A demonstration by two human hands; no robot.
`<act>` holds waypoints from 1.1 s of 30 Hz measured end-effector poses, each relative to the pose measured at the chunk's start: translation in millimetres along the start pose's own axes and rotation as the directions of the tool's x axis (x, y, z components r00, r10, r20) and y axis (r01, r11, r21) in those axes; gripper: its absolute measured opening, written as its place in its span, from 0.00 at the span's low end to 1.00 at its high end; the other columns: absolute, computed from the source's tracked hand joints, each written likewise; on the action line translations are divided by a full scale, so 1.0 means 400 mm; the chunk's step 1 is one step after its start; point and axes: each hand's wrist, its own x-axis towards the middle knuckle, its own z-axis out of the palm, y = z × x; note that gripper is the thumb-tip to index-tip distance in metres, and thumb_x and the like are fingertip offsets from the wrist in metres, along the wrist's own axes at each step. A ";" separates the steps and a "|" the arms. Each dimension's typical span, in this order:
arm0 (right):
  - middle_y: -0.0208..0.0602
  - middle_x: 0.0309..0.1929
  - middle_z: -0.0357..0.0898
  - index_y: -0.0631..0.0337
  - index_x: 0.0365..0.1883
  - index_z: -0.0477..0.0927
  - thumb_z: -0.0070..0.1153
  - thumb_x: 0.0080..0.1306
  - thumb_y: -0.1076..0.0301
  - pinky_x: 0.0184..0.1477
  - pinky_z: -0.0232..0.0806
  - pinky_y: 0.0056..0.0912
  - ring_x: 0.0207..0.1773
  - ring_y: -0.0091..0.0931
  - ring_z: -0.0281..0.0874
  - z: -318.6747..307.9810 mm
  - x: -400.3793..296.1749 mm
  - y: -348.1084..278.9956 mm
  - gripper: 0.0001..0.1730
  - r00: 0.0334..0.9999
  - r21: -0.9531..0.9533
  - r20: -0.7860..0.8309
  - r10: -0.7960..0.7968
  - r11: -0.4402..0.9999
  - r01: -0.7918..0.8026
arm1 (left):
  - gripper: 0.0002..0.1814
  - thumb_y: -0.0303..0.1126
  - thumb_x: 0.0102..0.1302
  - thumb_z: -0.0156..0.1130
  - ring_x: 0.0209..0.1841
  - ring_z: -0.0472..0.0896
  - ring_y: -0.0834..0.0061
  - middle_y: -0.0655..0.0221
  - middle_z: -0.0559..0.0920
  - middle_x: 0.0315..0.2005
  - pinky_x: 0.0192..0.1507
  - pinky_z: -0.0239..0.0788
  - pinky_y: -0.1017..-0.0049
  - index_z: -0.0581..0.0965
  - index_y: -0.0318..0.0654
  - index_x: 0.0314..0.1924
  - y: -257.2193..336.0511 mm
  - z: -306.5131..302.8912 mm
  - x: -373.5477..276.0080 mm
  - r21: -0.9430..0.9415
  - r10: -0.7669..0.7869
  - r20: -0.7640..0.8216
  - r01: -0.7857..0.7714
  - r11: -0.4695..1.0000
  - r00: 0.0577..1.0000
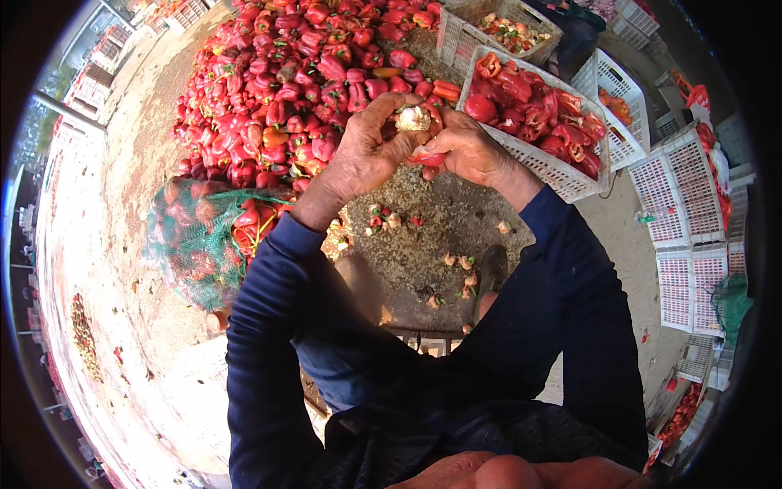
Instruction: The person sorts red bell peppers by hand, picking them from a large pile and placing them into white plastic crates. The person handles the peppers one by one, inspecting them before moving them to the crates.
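Note:
A torn-open red bell pepper [427, 159] is held between my two hands, just above the near edge of the heap. Its pale seed core [413, 120] faces up, framed by the thumb and fingers of my left hand [371, 148]. My right hand [473, 148] grips the pepper's red flesh from the other side. Fingers hide much of the pepper, and whether the core is still joined to the flesh I cannot tell. Beyond my hands lies a big heap of whole red bell peppers [269, 104]. Opened red pepper pieces [531, 104] fill a white plastic crate [544, 160] to the right.
Discarded pepper cores [470, 280] and scattered seeds lie on the floor between my feet. A green mesh sack [189, 244] of peppers stands at left. Another crate [455, 40] holds cores at the back, near a person's dark-clothed leg [577, 43]. Stacked white crates [675, 195] line the right.

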 end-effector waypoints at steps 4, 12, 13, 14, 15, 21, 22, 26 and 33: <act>0.33 0.43 0.82 0.62 0.69 0.68 0.57 0.63 0.73 0.35 0.76 0.29 0.40 0.20 0.81 0.007 0.000 0.017 0.34 0.985 -0.323 -0.134 -0.104 0.945 0.056 | 0.25 0.29 0.66 0.67 0.52 0.83 0.65 0.58 0.82 0.49 0.53 0.76 0.68 0.74 0.30 0.61 -0.019 0.004 0.002 0.410 0.126 0.013 -0.120 0.904 0.992; 0.35 0.39 0.80 0.63 0.75 0.61 0.51 0.61 0.81 0.33 0.69 0.28 0.33 0.20 0.75 0.002 0.010 0.053 0.40 0.968 -0.652 -0.224 -0.110 0.755 -0.065 | 0.22 0.28 0.57 0.62 0.46 0.80 0.43 0.45 0.78 0.41 0.44 0.76 0.54 0.75 0.27 0.53 -0.095 0.025 -0.005 0.620 0.233 0.101 -0.245 0.746 0.967; 0.36 0.41 0.81 0.63 0.76 0.60 0.51 0.61 0.82 0.35 0.73 0.28 0.37 0.20 0.78 -0.014 0.014 0.067 0.42 0.972 -0.616 -0.198 -0.128 0.787 -0.022 | 0.22 0.28 0.57 0.62 0.45 0.79 0.43 0.45 0.78 0.39 0.44 0.75 0.53 0.75 0.25 0.51 -0.119 0.031 -0.004 0.631 0.251 0.107 -0.261 0.731 0.962; 0.38 0.46 0.82 0.62 0.77 0.59 0.50 0.61 0.84 0.39 0.77 0.29 0.41 0.22 0.81 -0.027 0.012 0.071 0.43 0.968 -0.561 -0.217 -0.129 0.828 -0.016 | 0.21 0.30 0.56 0.62 0.44 0.79 0.43 0.44 0.78 0.38 0.43 0.75 0.54 0.75 0.23 0.47 -0.105 0.038 -0.001 0.660 0.227 0.114 -0.245 0.710 0.967; 0.40 0.55 0.80 0.63 0.77 0.58 0.53 0.63 0.82 0.44 0.80 0.30 0.47 0.24 0.83 -0.047 0.007 0.060 0.42 0.982 -0.598 -0.178 -0.068 0.800 -0.054 | 0.20 0.31 0.55 0.62 0.44 0.79 0.44 0.43 0.77 0.37 0.43 0.75 0.54 0.76 0.21 0.44 -0.089 0.046 0.001 0.684 0.208 0.123 -0.235 0.691 0.970; 0.40 0.65 0.75 0.64 0.76 0.61 0.65 0.63 0.76 0.53 0.77 0.32 0.63 0.27 0.77 -0.048 0.022 0.067 0.43 0.995 -0.537 -0.088 -0.054 0.844 -0.002 | 0.17 0.37 0.54 0.62 0.34 0.81 0.46 0.45 0.80 0.29 0.38 0.76 0.56 0.78 0.24 0.31 -0.151 0.055 0.001 0.658 0.223 0.073 -0.215 0.721 0.972; 0.40 0.66 0.74 0.65 0.76 0.61 0.65 0.63 0.76 0.55 0.76 0.31 0.64 0.27 0.76 -0.072 0.021 0.075 0.44 0.995 -0.562 -0.077 -0.071 0.827 0.016 | 0.18 0.38 0.54 0.63 0.33 0.82 0.46 0.45 0.81 0.28 0.36 0.76 0.57 0.78 0.24 0.31 -0.159 0.059 0.010 0.630 0.198 0.092 -0.211 0.747 0.976; 0.42 0.67 0.73 0.68 0.77 0.59 0.61 0.66 0.74 0.63 0.69 0.31 0.66 0.26 0.73 -0.052 0.026 0.078 0.42 0.996 -0.620 -0.040 -0.079 0.784 0.037 | 0.17 0.38 0.55 0.64 0.31 0.83 0.50 0.49 0.81 0.23 0.34 0.76 0.57 0.80 0.27 0.27 -0.205 0.057 0.024 0.577 0.166 0.138 -0.215 0.788 0.977; 0.45 0.72 0.68 0.69 0.77 0.57 0.59 0.65 0.75 0.72 0.62 0.34 0.74 0.30 0.66 -0.089 0.050 0.100 0.43 0.991 -0.661 -0.031 -0.129 0.747 0.076 | 0.16 0.38 0.58 0.64 0.34 0.82 0.46 0.46 0.81 0.29 0.38 0.76 0.56 0.79 0.27 0.31 -0.218 0.080 0.031 0.709 0.242 0.063 -0.214 0.672 0.968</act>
